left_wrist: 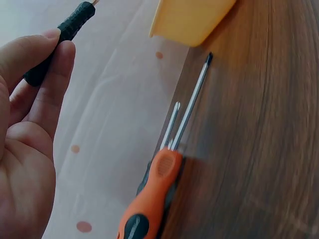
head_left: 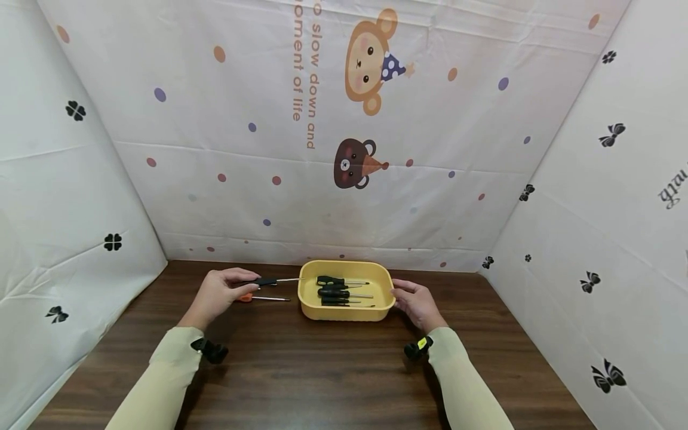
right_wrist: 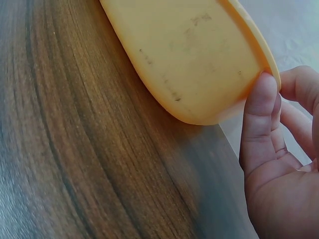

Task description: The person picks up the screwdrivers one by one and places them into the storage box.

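Observation:
My left hand (head_left: 217, 294) pinches the black handle of a screwdriver (head_left: 266, 281) between thumb and fingers. Its thin shaft points right, its tip at the left rim of a yellow plastic bin (head_left: 346, 314). Inside the bin lie several dark-handled screwdrivers (head_left: 334, 293), shafts to the right. With thumb and fingers, my right hand (head_left: 418, 303) grips the bin's right rim; the right wrist view shows the thumb on the outer wall (right_wrist: 194, 59). Below the left hand an orange-handled screwdriver (left_wrist: 152, 189) lies on the table, with another dark-handled screwdriver (left_wrist: 172, 127) partly hidden behind it.
The brown wood-grain table (head_left: 306, 376) carries the bin near its back edge. A white printed cloth (head_left: 215, 119) hangs behind, and similar white sheets stand at the left (head_left: 54, 197) and right (head_left: 591, 239).

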A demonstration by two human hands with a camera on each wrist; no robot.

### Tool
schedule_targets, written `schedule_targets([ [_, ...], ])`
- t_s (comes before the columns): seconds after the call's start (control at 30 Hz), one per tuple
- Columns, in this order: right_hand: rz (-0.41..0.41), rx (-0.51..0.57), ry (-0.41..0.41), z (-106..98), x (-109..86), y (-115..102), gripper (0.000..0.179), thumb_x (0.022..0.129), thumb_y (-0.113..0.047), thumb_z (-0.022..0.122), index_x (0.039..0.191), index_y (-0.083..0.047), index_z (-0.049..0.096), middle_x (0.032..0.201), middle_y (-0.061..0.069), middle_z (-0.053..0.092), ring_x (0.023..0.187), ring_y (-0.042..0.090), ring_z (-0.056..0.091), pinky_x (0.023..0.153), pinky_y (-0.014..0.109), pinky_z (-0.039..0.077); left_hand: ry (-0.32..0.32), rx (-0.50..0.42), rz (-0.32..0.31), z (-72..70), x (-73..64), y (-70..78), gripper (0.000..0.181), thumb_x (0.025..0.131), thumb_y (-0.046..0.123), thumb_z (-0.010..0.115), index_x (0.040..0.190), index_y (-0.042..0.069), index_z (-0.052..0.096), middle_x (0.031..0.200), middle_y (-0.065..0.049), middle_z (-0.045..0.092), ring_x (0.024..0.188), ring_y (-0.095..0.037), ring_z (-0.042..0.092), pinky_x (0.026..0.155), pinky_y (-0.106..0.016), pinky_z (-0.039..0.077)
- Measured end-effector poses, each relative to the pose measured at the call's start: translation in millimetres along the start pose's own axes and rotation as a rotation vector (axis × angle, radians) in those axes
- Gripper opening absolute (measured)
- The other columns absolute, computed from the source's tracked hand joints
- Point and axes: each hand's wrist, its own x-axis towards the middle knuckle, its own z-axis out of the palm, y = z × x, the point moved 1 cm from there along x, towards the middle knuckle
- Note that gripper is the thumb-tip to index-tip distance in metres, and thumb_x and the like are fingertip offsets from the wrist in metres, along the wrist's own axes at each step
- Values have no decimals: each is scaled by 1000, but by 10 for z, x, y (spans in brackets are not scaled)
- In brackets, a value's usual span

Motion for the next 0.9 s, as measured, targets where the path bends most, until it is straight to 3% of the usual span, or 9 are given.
schedule_targets([
  [0.13, -1, 2, 1, 2, 4, 0, 49, 94, -2, 71, 140, 6, 58, 109, 9, 75, 73, 10, 70, 71, 26, 61, -11, -21, -21, 87, 76, -113, 23, 86, 12, 84, 108, 5, 80, 115, -19, 74, 76, -1, 68, 64, -26, 60],
  [0.3, 2, -2, 7, 1, 4, 1, 47, 95, -2, 70, 140, 5, 58, 108, 9, 75, 72, 10, 69, 70, 25, 61, -13, -3, -5, 188, 133, -116, 24, 84, 24, 86, 106, 14, 82, 113, -10, 76, 70, -8, 62, 54, -27, 54],
  [0.57, 5, -19, -2, 3, -9, -1, 46, 95, -4, 71, 140, 3, 60, 119, 13, 73, 76, 11, 71, 72, 26, 62, -41, 6, -2, 352, 187, -33, 23, 84, 30, 86, 105, 21, 83, 111, -4, 77, 94, -10, 70, 73, -24, 57],
  [0.9, 5, -6, 0, 4, -15, -12, 46, 95, -3, 71, 139, 3, 60, 121, 15, 73, 76, 12, 72, 72, 27, 62, -70, -36, -15, 569, 265, 22, 22, 85, 22, 86, 105, 15, 83, 111, -4, 77, 101, -20, 71, 77, -24, 58],
])
